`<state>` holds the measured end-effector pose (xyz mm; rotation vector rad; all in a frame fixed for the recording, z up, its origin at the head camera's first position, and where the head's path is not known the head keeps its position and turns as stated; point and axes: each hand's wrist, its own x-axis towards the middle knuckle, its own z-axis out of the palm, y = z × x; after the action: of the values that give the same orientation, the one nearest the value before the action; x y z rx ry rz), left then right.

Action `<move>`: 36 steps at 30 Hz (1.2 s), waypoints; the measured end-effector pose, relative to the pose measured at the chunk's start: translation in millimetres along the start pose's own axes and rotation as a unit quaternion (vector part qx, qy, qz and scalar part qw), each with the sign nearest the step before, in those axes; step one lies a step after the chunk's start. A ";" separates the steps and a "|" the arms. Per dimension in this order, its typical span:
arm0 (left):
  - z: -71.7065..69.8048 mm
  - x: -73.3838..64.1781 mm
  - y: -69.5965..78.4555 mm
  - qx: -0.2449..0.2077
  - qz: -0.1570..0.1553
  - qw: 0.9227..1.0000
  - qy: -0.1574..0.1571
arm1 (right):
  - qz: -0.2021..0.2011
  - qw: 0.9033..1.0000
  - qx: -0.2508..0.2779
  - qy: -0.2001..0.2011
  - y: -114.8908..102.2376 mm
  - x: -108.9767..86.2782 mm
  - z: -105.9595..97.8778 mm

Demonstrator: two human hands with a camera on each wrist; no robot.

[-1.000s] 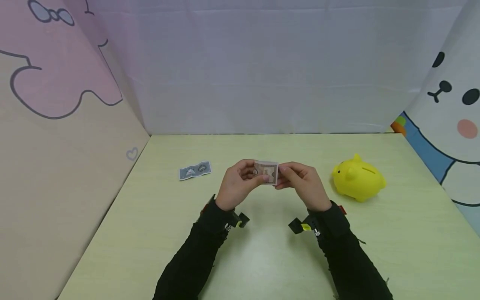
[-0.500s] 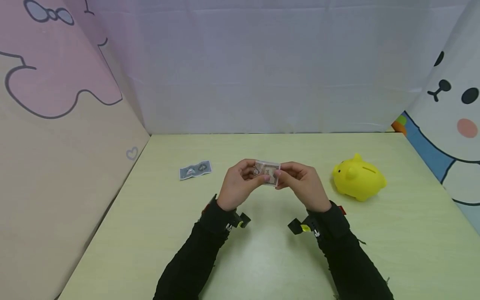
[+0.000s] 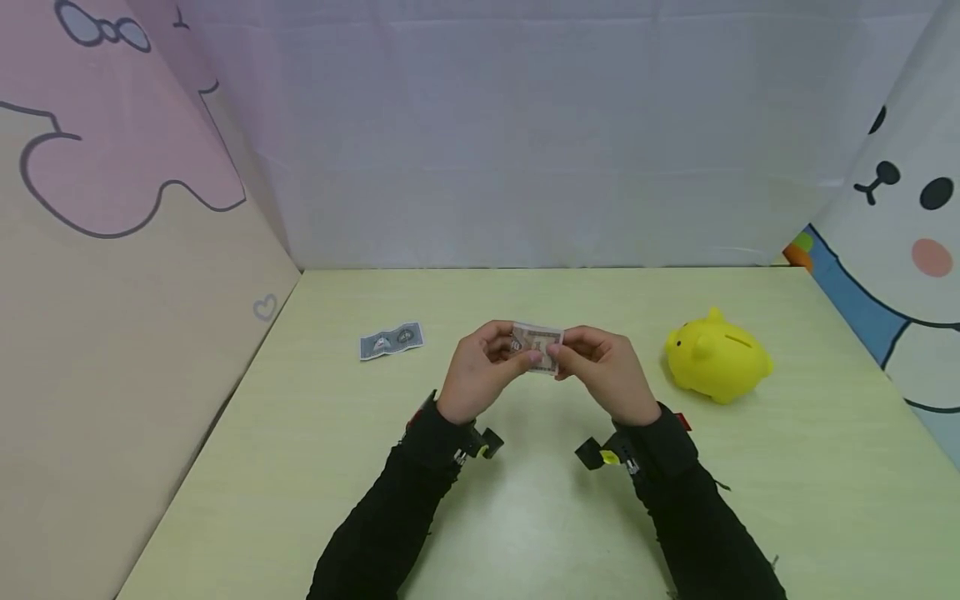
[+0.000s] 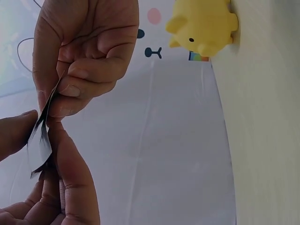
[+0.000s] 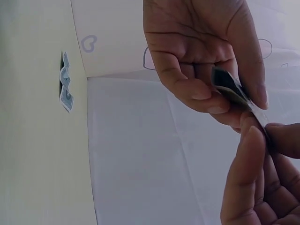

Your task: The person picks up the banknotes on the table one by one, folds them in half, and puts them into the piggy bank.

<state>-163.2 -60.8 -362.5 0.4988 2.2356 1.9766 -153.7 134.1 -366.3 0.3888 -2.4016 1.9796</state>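
Note:
Above the middle of the table, a small folded banknote (image 3: 537, 337) is held between both hands. My left hand (image 3: 477, 371) pinches its left end, thumb on the near face and fingers behind. The right hand (image 3: 609, 372) pinches the right end in the same way. Seen edge-on in the left wrist view, the banknote (image 4: 41, 143) has layers that stand slightly apart. In the right wrist view the folded banknote (image 5: 230, 89) shows a dark gap between its layers. What is inside the fold cannot be seen.
A second, creased blue-grey banknote (image 3: 391, 341) lies on the table (image 3: 300, 467) to the left. To the right stands a yellow piggy bank (image 3: 717, 356) with a slot on top. A white curtain-like sheet (image 3: 480, 142) closes off the back, with printed panels at both sides.
The right thumb has moved left onto the front of the banknote, and more of the note's face now shows toward the right. The other banknote and the piggy bank have stayed put.

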 end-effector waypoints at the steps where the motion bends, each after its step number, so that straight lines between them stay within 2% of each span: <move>1: 0.0 0.0 -0.3 0.002 0.000 1.000 0.001 | -0.003 1.000 -0.006 0.002 0.0 -0.3 -0.4; 10: -2.6 -0.1 -1.0 0.014 0.008 1.000 0.011 | -0.015 0.999 -0.037 0.012 0.2 -1.0 -2.9; 28: -2.2 1.7 -0.6 0.025 0.007 0.999 0.033 | -0.009 0.999 -0.035 0.018 -0.5 0.1 -4.0; 36: -2.3 2.1 0.6 0.022 0.004 0.999 0.044 | -0.006 1.000 -0.013 0.001 0.6 -0.4 -4.9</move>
<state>-165.8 -62.3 -361.4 0.4330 2.3372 1.9950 -154.2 139.0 -366.0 0.4007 -2.4141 1.9418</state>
